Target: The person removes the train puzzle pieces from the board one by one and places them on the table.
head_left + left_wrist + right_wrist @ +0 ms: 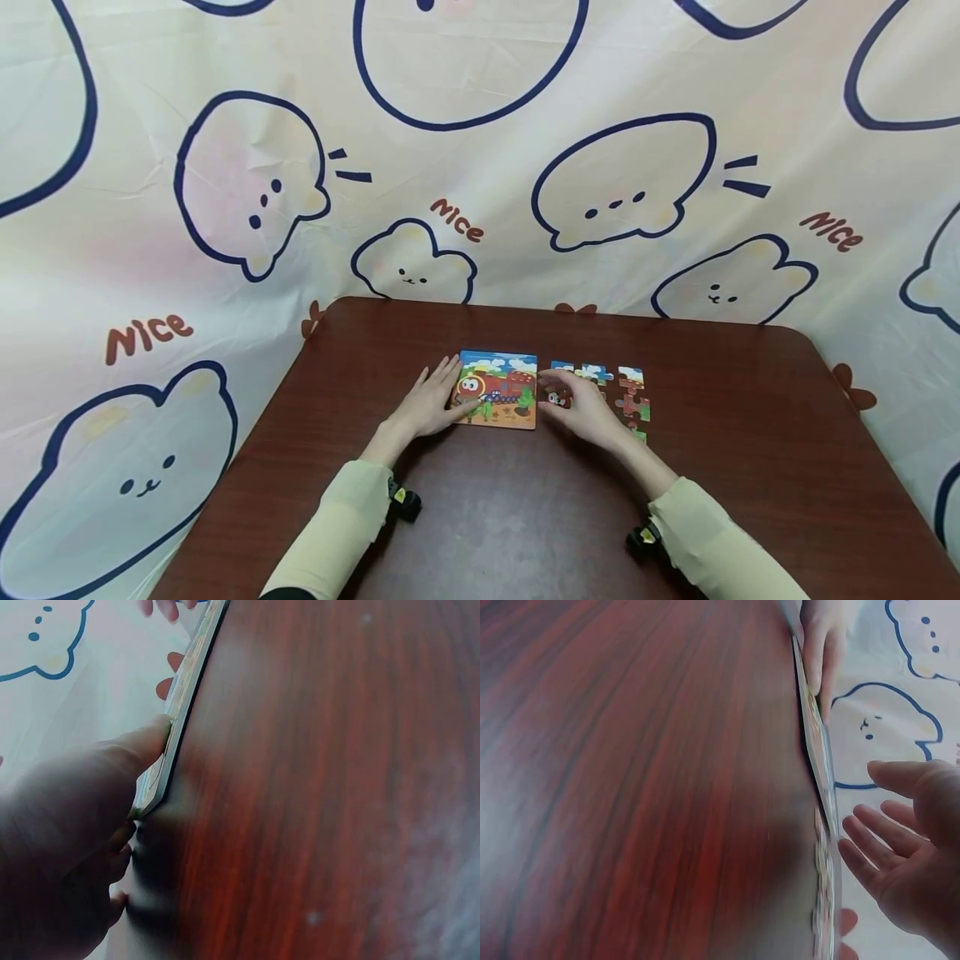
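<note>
A picture puzzle board [498, 390] with a red cartoon train lies flat on the table. My left hand [429, 402] rests at its left side with the fingers stretched out. In the left wrist view, the left thumb [146, 742] presses on the board's top near the edge. My right hand [588, 408] is just off the board's right edge, above loose pieces, its thumb and fingers apart with nothing seen gripped. A dark jigsaw piece [557, 397] shows between them. More jigsaw pieces [632, 406] lie right of that hand, which partly hides some.
The brown wooden table [510, 517] reaches a cloth backdrop [495, 175] with cartoon bears behind it. Several pieces lie in rough columns right of the board, one sky piece [594, 372] among them at the back.
</note>
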`<action>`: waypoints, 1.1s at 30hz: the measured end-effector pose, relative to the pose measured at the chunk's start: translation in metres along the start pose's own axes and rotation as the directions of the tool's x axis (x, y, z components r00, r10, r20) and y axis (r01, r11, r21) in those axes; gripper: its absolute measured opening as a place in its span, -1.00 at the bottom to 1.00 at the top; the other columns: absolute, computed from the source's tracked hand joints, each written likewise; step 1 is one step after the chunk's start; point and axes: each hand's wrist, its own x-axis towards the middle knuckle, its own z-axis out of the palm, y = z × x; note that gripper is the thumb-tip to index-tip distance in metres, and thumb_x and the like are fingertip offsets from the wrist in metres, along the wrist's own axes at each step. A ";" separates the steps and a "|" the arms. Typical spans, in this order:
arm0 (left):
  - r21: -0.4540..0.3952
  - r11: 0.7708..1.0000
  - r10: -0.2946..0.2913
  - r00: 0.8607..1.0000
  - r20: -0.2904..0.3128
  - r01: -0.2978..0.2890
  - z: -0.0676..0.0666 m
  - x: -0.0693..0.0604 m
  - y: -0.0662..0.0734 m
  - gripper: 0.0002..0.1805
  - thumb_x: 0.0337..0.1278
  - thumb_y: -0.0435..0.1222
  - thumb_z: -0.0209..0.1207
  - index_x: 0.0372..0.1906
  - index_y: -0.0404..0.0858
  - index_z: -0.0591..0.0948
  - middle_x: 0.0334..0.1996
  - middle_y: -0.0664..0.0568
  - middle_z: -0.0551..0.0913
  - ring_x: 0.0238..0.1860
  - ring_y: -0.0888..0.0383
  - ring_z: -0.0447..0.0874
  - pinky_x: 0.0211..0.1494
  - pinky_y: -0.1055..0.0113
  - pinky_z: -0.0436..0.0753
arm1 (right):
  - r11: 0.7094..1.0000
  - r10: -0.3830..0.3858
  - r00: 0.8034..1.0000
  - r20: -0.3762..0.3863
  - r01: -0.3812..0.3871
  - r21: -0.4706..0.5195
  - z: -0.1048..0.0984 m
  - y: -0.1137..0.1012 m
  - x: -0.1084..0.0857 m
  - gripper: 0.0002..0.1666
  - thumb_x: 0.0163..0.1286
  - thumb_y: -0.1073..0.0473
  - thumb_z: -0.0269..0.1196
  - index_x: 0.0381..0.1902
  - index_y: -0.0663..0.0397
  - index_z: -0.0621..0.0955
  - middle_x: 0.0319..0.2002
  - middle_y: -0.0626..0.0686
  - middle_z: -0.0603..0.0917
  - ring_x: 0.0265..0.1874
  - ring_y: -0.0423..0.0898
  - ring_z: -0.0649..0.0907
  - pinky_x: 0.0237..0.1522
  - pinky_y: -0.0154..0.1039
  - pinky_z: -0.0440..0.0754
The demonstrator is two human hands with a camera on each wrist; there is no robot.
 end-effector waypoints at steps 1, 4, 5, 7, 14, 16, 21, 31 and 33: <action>-0.004 1.000 -0.001 1.000 0.000 0.001 0.000 0.000 0.000 0.06 0.55 0.26 0.19 0.79 -0.30 0.10 0.83 -0.13 0.02 0.86 -0.12 -0.10 0.87 -0.25 -0.07 | 1.000 -0.003 1.000 0.012 0.003 -0.003 0.002 -0.002 0.002 -0.41 0.54 0.27 0.42 0.45 0.28 0.59 0.20 0.24 0.80 0.15 0.18 0.80 0.18 0.17 0.78; -0.011 1.000 -0.003 1.000 -0.006 0.003 0.000 -0.001 0.000 0.07 0.54 0.26 0.20 0.79 -0.30 0.11 0.83 -0.14 0.03 0.86 -0.13 -0.09 0.87 -0.25 -0.07 | 1.000 0.007 0.999 0.049 -0.007 0.008 0.008 -0.006 0.008 -0.45 0.54 0.26 0.42 0.42 0.27 0.63 0.12 0.21 0.82 0.07 0.12 0.80 0.11 0.09 0.80; -0.013 1.000 -0.002 1.000 -0.008 0.002 0.001 -0.001 0.000 0.07 0.54 0.26 0.20 0.79 -0.29 0.10 0.83 -0.14 0.03 0.86 -0.13 -0.09 0.87 -0.25 -0.07 | 1.000 0.007 0.998 0.061 -0.008 0.010 0.010 -0.008 0.009 -0.47 0.55 0.26 0.41 0.40 0.28 0.64 0.09 0.21 0.83 0.05 0.11 0.81 0.09 0.06 0.81; -0.018 1.000 -0.002 1.000 -0.012 0.002 0.001 -0.001 0.000 0.08 0.53 0.27 0.20 0.79 -0.30 0.11 0.82 -0.14 0.04 0.86 -0.13 -0.09 0.87 -0.26 -0.07 | 1.000 0.012 0.997 0.082 -0.013 0.012 0.013 -0.010 0.011 -0.50 0.56 0.24 0.41 0.38 0.27 0.66 0.05 0.19 0.84 0.01 0.08 0.81 0.05 0.02 0.81; -0.027 1.000 0.000 1.000 -0.012 0.000 0.003 -0.002 0.000 0.08 0.54 0.26 0.20 0.79 -0.31 0.10 0.82 -0.15 0.03 0.86 -0.13 -0.10 0.87 -0.27 -0.09 | 1.000 0.028 0.992 0.121 -0.028 0.001 0.025 -0.012 0.015 -0.54 0.58 0.20 0.40 0.35 0.20 0.70 0.14 0.18 0.83 0.08 0.08 0.81 0.12 0.04 0.80; -0.028 1.000 -0.002 1.000 -0.010 0.002 0.003 -0.002 0.000 0.08 0.54 0.26 0.20 0.79 -0.30 0.10 0.82 -0.14 0.03 0.86 -0.13 -0.10 0.87 -0.26 -0.10 | 1.000 0.023 0.993 0.119 -0.021 -0.020 0.028 -0.012 0.017 -0.53 0.57 0.22 0.40 0.37 0.23 0.68 0.16 0.20 0.81 0.10 0.10 0.79 0.13 0.07 0.80; -0.026 1.000 -0.005 1.000 -0.009 0.005 0.003 -0.001 0.000 0.08 0.54 0.27 0.19 0.79 -0.30 0.09 0.83 -0.14 0.02 0.86 -0.12 -0.11 0.88 -0.24 -0.12 | 0.999 0.014 0.994 0.108 -0.009 -0.045 0.033 -0.011 0.021 -0.44 0.54 0.24 0.42 0.43 0.28 0.64 0.16 0.22 0.81 0.07 0.10 0.79 0.12 0.09 0.80; -0.025 1.000 -0.011 1.000 -0.008 0.011 0.004 -0.001 -0.001 0.08 0.55 0.26 0.19 0.79 -0.30 0.08 0.83 -0.14 0.03 0.86 -0.12 -0.11 0.88 -0.23 -0.12 | 0.998 0.059 0.993 0.107 -0.061 0.019 0.041 -0.014 0.023 -0.52 0.53 0.26 0.43 0.35 0.22 0.70 0.02 0.09 0.84 -0.11 -0.12 0.75 -0.03 -0.20 0.74; -0.026 1.000 -0.014 1.000 -0.008 0.014 0.005 0.000 -0.002 0.08 0.55 0.26 0.19 0.79 -0.30 0.08 0.82 -0.15 0.03 0.86 -0.12 -0.11 0.88 -0.24 -0.12 | 0.998 0.058 0.993 0.105 -0.061 0.027 0.043 -0.015 0.023 -0.53 0.51 0.28 0.43 0.33 0.26 0.71 -0.01 0.11 0.83 -0.14 -0.12 0.74 -0.05 -0.22 0.73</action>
